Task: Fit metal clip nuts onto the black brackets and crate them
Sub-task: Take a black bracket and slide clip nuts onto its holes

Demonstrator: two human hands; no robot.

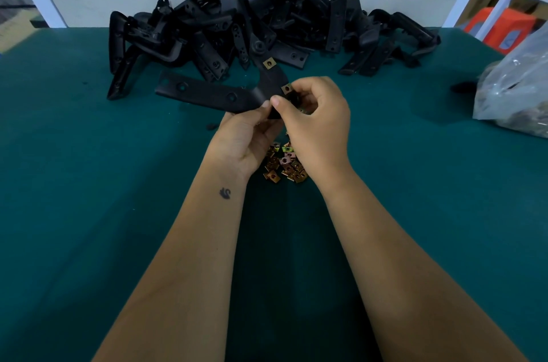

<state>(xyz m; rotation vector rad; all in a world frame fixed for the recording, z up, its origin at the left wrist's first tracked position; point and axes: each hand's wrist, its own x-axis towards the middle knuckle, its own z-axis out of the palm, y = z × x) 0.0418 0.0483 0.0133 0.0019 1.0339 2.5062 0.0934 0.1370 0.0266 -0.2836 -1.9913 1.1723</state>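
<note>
**No readable text in view**

No words, numbers, brand names or labels can be read anywhere. The only sign is a small dark swan-shaped mark (pixel 225 193) on the inner wrist of the person's left forearm (pixel 189 243), at about seven o'clock from the middle of the view.

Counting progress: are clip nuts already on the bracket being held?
Yes, on: two clip nuts sit on the held bracket, the nearer beside the right hand.
</note>
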